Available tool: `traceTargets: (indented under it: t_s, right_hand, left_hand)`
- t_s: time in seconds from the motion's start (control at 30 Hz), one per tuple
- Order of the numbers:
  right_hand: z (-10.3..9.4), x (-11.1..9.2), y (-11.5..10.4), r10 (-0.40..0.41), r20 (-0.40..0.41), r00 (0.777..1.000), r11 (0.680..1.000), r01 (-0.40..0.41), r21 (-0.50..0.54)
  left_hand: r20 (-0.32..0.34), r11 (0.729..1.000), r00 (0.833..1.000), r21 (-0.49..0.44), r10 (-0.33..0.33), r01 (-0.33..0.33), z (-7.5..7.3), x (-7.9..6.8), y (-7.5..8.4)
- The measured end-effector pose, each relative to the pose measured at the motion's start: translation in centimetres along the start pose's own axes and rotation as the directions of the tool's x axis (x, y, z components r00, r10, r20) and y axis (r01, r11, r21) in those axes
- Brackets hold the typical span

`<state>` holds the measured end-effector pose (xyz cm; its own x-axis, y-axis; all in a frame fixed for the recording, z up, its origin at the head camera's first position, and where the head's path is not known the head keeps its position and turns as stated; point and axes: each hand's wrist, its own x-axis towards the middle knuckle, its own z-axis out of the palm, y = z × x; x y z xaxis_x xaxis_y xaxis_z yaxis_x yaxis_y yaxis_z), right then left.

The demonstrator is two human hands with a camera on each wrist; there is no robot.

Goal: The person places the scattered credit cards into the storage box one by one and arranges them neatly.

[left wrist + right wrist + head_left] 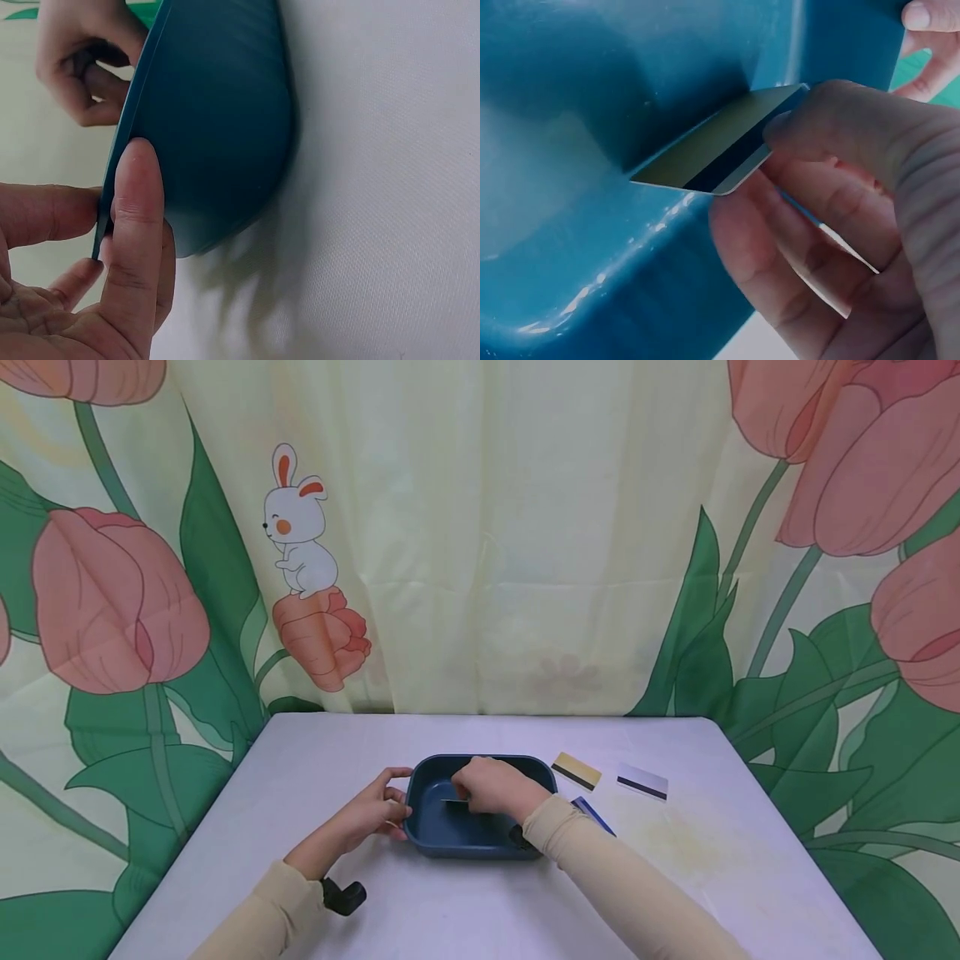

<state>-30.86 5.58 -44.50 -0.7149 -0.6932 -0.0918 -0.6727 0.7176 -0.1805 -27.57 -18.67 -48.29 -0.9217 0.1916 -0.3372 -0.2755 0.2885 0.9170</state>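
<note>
A dark blue rectangular container (431,827) stands on the table, its open top facing up. My left hand (378,806) holds its left end, with fingertips at the rim and one finger along the outer wall (217,112). Over the container's inside, my right hand (498,787) pinches a gold card (727,142) with a black stripe between thumb and fingers. The card is tilted, one long edge close to the container's floor; whether it touches is unclear. In the head view the right hand covers much of the card.
Right of the container lie a gold card (576,771) and a silver card (642,781), each with a dark stripe. A blue card (592,816) is partly covered by the right sleeve (600,868). Behind the white table (480,910) hangs a patterned curtain (487,568).
</note>
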Motion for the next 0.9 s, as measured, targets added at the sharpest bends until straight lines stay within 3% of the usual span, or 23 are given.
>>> traceTargets:
  t_s: [0.57, 0.9]
  right_hand:
    - [1.2, 1.5, -0.4, 0.007, 0.106, 0.994, 1.0, -0.007, -0.005]
    - [1.5, 2.5, -0.9, -0.042, 0.071, 0.997, 0.995, 0.048, -0.09]
  left_hand:
    - [0.009, 1.0, 1.0, -0.002, 0.019, -0.019, 0.1, 0.0, 0.0]
    - [0.017, 1.0, 1.0, 0.01, 0.023, -0.023, 0.0, 0.0, 0.1]
